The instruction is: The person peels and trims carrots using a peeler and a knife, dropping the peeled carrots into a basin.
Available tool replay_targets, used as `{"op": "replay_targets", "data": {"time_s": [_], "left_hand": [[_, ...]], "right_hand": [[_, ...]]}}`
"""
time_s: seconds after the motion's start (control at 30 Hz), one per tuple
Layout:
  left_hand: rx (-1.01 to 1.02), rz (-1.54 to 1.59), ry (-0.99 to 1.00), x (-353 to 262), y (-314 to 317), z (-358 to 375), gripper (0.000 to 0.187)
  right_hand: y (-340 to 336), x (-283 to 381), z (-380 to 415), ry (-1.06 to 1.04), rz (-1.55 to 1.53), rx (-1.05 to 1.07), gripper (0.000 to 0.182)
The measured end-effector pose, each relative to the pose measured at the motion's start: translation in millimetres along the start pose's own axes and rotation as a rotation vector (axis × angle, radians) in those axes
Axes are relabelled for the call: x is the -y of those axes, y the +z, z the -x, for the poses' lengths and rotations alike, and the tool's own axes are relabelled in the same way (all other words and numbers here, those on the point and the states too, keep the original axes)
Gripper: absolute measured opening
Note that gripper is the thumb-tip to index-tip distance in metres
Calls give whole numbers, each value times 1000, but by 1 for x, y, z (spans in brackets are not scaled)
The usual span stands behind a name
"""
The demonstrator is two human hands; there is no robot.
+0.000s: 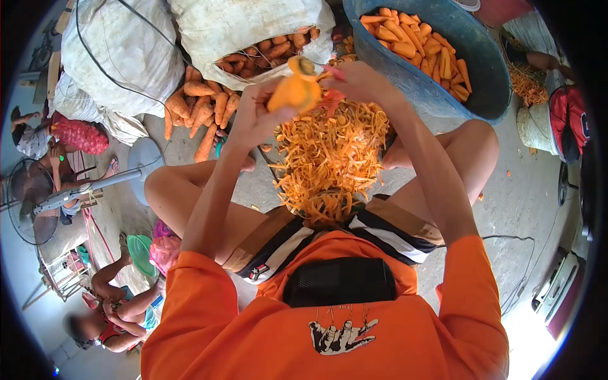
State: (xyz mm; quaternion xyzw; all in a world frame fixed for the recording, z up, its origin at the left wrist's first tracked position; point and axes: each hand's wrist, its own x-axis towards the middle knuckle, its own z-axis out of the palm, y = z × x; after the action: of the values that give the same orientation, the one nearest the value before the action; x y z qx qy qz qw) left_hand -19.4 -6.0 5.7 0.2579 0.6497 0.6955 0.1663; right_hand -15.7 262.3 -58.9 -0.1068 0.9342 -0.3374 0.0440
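In my left hand [256,114], a thick peeled carrot [296,94] is held up, its blunt end pointing away from me. My right hand [360,81] is closed on a peeler with a pinkish-red handle [333,75], close beside the carrot; motion smears the tool's blade. Below both hands, between my bent legs, lies a big heap of orange carrot peelings [332,158]. Beyond my left hand, several unpeeled carrots [201,104] lie on the floor.
A white sack [253,31] of unpeeled carrots lies open ahead, with another full sack [120,50] at its left. The blue tub [405,82] holds peeled carrots. A standing fan [88,187] and seated people [120,310] are at left; a white bucket [535,130] stands right.
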Motion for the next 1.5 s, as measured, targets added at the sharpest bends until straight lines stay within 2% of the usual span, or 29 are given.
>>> {"op": "replay_targets", "data": {"time_s": [0.03, 0.07, 0.1, 0.13, 0.17, 0.2, 0.23, 0.27, 0.3, 0.33, 0.37, 0.4, 0.47, 0.5, 0.6, 0.63, 0.87, 0.97, 1.03, 1.07, 1.13, 1.3, 1.5], "left_hand": [[149, 62, 72, -5, 2, 1, 56], [298, 125, 141, -8, 0, 1, 60], [267, 127, 30, 0, -5, 3, 60], [242, 126, 29, -4, -3, 3, 60], [103, 168, -113, -14, 4, -1, 59], [-37, 212, -255, -18, 4, -2, 59], [25, 291, -388, -18, -9, -3, 66], [4, 288, -384, -16, -11, -2, 66], [33, 329, -365, -12, -10, -2, 72], [69, 371, -346, -10, -9, -3, 78], [73, 425, -413, -18, -7, -4, 94], [78, 427, -413, -15, -6, -6, 94], [155, 511, -331, -9, -4, -7, 100], [187, 583, -346, -10, -4, -9, 107], [242, 564, -378, -18, -4, -6, 111], [203, 576, -407, -25, 0, -5, 115], [195, 464, -309, -18, 7, -12, 119], [161, 425, -282, -16, 5, -14, 112], [17, 581, -275, -13, 5, -16, 103], [12, 578, -271, -10, 3, -17, 103], [-59, 393, -146, -7, 0, -21, 98], [-65, 297, -97, -3, -3, -21, 100], [-70, 271, -33, -3, 3, -23, 107]], "right_hand": [[10, -52, -3, 38, 85, 51, 44], [0, -72, 2, 63, 123, 9, 46], [-5, -80, 5, 73, 162, -14, 48], [-18, -79, 8, 161, 139, -69, 47], [-36, -68, 5, 241, 122, -122, 46], [-49, -48, 5, 217, 126, -101, 46], [-62, -27, 10, 204, 172, -184, 39], [-68, -10, 17, 194, 213, -272, 35], [-64, 6, 22, 183, 207, -268, 35], [-58, 26, 25, 51, 113, -287, 32], [-52, 43, 27, -75, 24, -307, 29], [-46, 54, 27, -70, 26, -310, 29], [-36, 70, 27, -102, 28, -91, 28], [-32, 69, 25, -92, 30, -93, 28], [-27, 63, 18, -118, -128, -51, 27], [-28, 63, 17, -130, -131, -45, 26], [-24, 68, 17, -89, -216, -55, 24], [-29, 72, 18, -119, -187, -47, 25], [-38, 87, 25, -122, -163, -60, 27], [-40, 95, 29, -122, -142, -70, 29], [-41, 107, 36, -125, -157, -68, 30], [-38, 115, 37, -96, -186, -15, 32], [-30, 102, 32, -168, -112, -146, 24]]}}
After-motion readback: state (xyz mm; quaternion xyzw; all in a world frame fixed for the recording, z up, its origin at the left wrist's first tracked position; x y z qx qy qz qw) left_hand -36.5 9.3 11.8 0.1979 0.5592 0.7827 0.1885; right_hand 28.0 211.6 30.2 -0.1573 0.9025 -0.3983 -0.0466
